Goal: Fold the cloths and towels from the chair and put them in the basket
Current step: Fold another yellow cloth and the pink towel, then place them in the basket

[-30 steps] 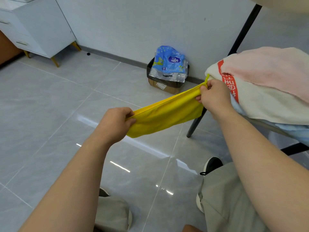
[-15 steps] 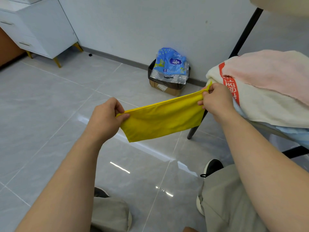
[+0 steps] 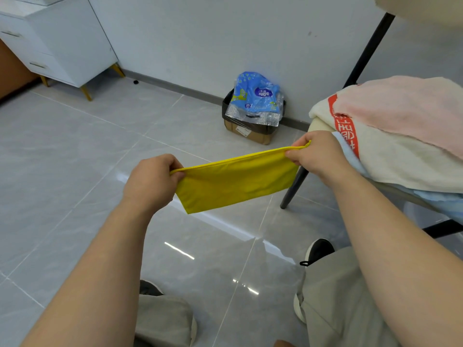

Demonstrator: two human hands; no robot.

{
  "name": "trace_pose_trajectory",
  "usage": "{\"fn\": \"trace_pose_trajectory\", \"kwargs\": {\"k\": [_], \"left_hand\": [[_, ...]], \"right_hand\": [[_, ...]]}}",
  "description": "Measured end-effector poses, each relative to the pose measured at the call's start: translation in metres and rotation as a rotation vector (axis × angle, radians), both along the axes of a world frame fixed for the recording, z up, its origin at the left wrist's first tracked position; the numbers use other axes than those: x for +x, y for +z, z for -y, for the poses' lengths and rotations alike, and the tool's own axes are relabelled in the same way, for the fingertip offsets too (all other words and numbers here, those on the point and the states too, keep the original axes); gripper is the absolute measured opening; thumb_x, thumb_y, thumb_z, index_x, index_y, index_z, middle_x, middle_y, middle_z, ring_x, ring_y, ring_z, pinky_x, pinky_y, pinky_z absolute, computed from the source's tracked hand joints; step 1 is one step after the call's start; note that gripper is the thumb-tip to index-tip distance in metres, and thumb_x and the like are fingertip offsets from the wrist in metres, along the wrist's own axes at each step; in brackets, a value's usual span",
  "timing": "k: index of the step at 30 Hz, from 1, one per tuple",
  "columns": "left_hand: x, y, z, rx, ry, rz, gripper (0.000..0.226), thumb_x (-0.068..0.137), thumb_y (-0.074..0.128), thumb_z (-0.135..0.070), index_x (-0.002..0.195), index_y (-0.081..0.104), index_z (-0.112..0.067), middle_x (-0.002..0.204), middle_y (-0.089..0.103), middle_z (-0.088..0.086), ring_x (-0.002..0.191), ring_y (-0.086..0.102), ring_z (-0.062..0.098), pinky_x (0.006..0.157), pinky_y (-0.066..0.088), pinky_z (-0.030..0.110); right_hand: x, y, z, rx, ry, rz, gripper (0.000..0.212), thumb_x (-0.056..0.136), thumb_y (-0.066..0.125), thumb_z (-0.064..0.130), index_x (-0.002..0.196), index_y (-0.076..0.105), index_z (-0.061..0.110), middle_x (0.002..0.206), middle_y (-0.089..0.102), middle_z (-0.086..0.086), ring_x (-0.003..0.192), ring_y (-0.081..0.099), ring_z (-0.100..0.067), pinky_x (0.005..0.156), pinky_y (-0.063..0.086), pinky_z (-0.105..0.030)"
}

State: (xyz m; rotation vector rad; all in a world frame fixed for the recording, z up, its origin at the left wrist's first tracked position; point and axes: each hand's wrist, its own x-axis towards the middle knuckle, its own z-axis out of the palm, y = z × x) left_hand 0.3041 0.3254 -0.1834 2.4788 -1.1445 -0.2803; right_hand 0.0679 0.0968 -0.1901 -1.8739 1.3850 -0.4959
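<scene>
My left hand (image 3: 150, 182) and right hand (image 3: 318, 154) each pinch an end of the half-folded thin yellow cloth (image 3: 235, 180), taut in midair beside the black-legged chair (image 3: 318, 125) piled with unfolded pink, cream and blue towels (image 3: 400, 136) (no basket in sight), so I judge most work remains.

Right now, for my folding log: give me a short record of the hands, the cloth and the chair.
left hand: pinches yellow cloth's left top corner
right hand: pinches its right top corner
yellow cloth: stretched between both hands, above the floor
chair: holds white towel, pink towel on top
basket: not in view
</scene>
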Motion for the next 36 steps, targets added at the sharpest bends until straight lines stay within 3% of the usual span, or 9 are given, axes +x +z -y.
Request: {"fn": "trace_pose_trajectory", "kwargs": {"k": [2, 5, 13, 17, 22, 25, 28, 33, 36], "left_hand": [[0.0, -0.001, 0.001, -0.008, 0.034, -0.039, 0.006, 0.093, 0.062, -0.025, 0.087, 0.061, -0.026, 0.061, 0.067, -0.003, 0.049, 0.065, 0.01, 0.057, 0.051, 0.029], [-0.001, 0.001, 0.003, -0.05, 0.068, -0.12, 0.006, 0.095, 0.06, -0.02, 0.088, 0.06, -0.022, 0.057, 0.069, -0.002, 0.063, 0.065, 0.006, 0.054, 0.042, 0.026], [0.001, -0.001, 0.001, -0.051, 0.061, -0.152, 0.01, 0.087, 0.065, -0.012, 0.083, 0.063, -0.022, 0.062, 0.071, -0.007, 0.072, 0.066, 0.014, 0.065, 0.055, 0.035], [0.003, -0.001, 0.001, -0.021, 0.041, -0.153, 0.01, 0.088, 0.065, -0.016, 0.082, 0.068, -0.023, 0.062, 0.071, -0.007, 0.074, 0.067, 0.015, 0.068, 0.055, 0.035], [0.004, -0.002, 0.001, 0.025, 0.071, -0.159, 0.01, 0.087, 0.068, -0.025, 0.078, 0.068, -0.023, 0.066, 0.07, -0.004, 0.076, 0.065, 0.017, 0.061, 0.049, 0.028], [0.001, -0.002, 0.004, 0.039, 0.097, -0.172, 0.012, 0.083, 0.071, -0.03, 0.073, 0.069, -0.023, 0.069, 0.064, -0.003, 0.071, 0.06, 0.017, 0.056, 0.04, 0.026], [-0.008, -0.004, 0.013, 0.0, 0.147, -0.28, 0.016, 0.081, 0.073, -0.029, 0.069, 0.068, -0.019, 0.068, 0.062, 0.0, 0.07, 0.059, 0.022, 0.06, 0.041, 0.029], [-0.03, -0.015, 0.03, -0.084, 0.177, -0.42, 0.02, 0.08, 0.077, -0.03, 0.072, 0.067, -0.014, 0.074, 0.066, 0.009, 0.078, 0.066, 0.031, 0.075, 0.058, 0.047], [-0.041, -0.022, 0.037, -0.124, 0.155, -0.448, 0.021, 0.08, 0.079, -0.035, 0.078, 0.066, -0.018, 0.078, 0.067, 0.008, 0.08, 0.067, 0.032, 0.075, 0.058, 0.05]], "right_hand": [[0.0, 0.0, 0.0, 0.002, 0.015, -0.03, 0.018, 0.075, 0.081, 0.021, 0.067, 0.064, 0.022, 0.073, 0.07, -0.006, 0.08, 0.07, -0.027, 0.076, 0.06, -0.043], [0.001, 0.002, -0.001, 0.011, 0.029, -0.07, 0.016, 0.075, 0.079, 0.021, 0.068, 0.065, 0.02, 0.075, 0.071, -0.006, 0.08, 0.07, -0.026, 0.078, 0.06, -0.045], [0.001, 0.007, -0.006, -0.002, 0.081, -0.194, 0.006, 0.074, 0.071, 0.02, 0.074, 0.065, 0.019, 0.078, 0.069, -0.004, 0.078, 0.066, -0.022, 0.067, 0.054, -0.033], [-0.002, 0.011, -0.009, 0.007, 0.174, -0.262, 0.017, 0.072, 0.079, 0.026, 0.078, 0.065, 0.019, 0.075, 0.066, -0.002, 0.073, 0.061, -0.017, 0.057, 0.046, -0.027], [-0.003, 0.013, -0.014, 0.063, 0.313, -0.405, 0.023, 0.078, 0.08, 0.033, 0.081, 0.066, 0.015, 0.07, 0.072, -0.005, 0.072, 0.069, -0.02, 0.072, 0.058, -0.036], [-0.001, 0.015, -0.015, 0.071, 0.334, -0.45, 0.026, 0.081, 0.078, 0.039, 0.081, 0.066, 0.016, 0.075, 0.069, -0.004, 0.068, 0.061, -0.017, 0.067, 0.053, -0.032], [0.004, 0.017, -0.02, 0.093, 0.345, -0.492, 0.022, 0.082, 0.079, 0.034, 0.081, 0.065, 0.018, 0.088, 0.068, -0.005, 0.081, 0.061, -0.019, 0.071, 0.05, -0.032], [0.008, 0.02, -0.034, 0.246, 0.403, -0.378, 0.027, 0.09, 0.072, 0.022, 0.11, 0.053, 0.024, 0.085, 0.056, -0.003, 0.066, 0.055, -0.015, 0.055, 0.046, -0.031], [0.011, 0.02, -0.037, 0.349, 0.478, -0.274, 0.019, 0.094, 0.066, 0.016, 0.109, 0.059, 0.025, 0.082, 0.056, -0.007, 0.057, 0.058, -0.017, 0.059, 0.057, -0.035]]}}
